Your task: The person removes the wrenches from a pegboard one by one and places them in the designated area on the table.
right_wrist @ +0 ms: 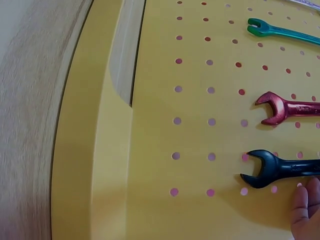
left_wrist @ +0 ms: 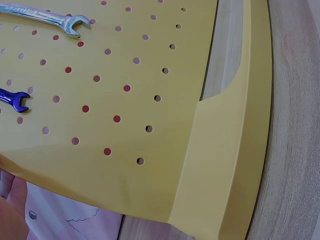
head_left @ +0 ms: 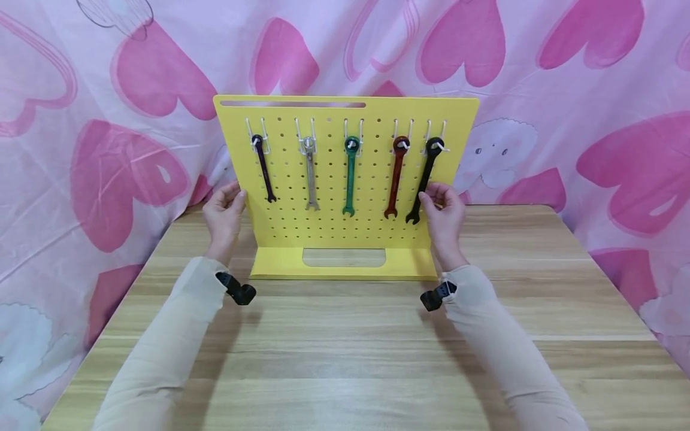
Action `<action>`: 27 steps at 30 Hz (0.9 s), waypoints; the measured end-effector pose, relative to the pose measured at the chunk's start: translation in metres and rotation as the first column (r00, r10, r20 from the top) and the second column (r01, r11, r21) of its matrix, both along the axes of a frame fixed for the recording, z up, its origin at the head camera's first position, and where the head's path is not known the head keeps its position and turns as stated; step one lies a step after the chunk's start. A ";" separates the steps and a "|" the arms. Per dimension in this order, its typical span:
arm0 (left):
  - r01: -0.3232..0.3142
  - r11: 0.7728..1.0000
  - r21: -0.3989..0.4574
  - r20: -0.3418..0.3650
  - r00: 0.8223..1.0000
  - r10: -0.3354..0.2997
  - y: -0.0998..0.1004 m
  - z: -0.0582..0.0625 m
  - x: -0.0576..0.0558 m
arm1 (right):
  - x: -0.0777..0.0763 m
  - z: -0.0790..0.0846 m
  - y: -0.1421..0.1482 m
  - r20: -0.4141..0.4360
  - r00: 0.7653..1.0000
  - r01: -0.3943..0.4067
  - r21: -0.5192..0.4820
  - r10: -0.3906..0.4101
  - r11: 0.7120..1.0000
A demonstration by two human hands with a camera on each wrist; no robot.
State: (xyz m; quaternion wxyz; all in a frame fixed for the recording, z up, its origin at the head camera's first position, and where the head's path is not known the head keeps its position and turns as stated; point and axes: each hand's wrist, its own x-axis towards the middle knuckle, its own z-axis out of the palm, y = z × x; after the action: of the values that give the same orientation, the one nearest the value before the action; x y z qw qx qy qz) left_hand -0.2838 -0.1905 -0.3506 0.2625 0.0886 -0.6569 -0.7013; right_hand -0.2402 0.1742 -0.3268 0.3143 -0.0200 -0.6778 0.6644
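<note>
A yellow pegboard (head_left: pixel 329 179) stands upright with its base on the wooden table. Hanging from its white hooks are a purple wrench (head_left: pixel 263 167), a silver wrench (head_left: pixel 310 176), a green wrench (head_left: pixel 350 179), a red wrench (head_left: pixel 396 179) and a black wrench (head_left: pixel 427 173). At the board's left edge, my left hand (head_left: pixel 223 212) grips it, thumb in front. My right hand (head_left: pixel 446 218) is at the lower shank of the black wrench, thumb and fingers pinching it. In the right wrist view, fingertips (right_wrist: pixel 301 205) lie against the black wrench (right_wrist: pixel 270 169); part of this hand is out of frame.
The wooden table (head_left: pixel 334 347) extends in front of the pegboard and to both sides. A pink curtain with hearts (head_left: pixel 463 42) hangs behind. The board's base has a cut-out slot, and another narrow slot runs along its top left.
</note>
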 end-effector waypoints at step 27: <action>0.009 1.000 -0.003 0.014 1.000 -0.009 -0.001 -0.001 0.001 | -0.017 -0.019 0.022 0.012 0.981 -0.192 -0.094 0.194 0.977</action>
State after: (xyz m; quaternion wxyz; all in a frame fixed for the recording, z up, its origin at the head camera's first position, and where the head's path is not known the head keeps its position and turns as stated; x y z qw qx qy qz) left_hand -0.2830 -0.1913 -0.3512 0.2550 0.0901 -0.6603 -0.7006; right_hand -0.2570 0.1957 -0.3457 0.2397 0.0243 -0.6482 0.7223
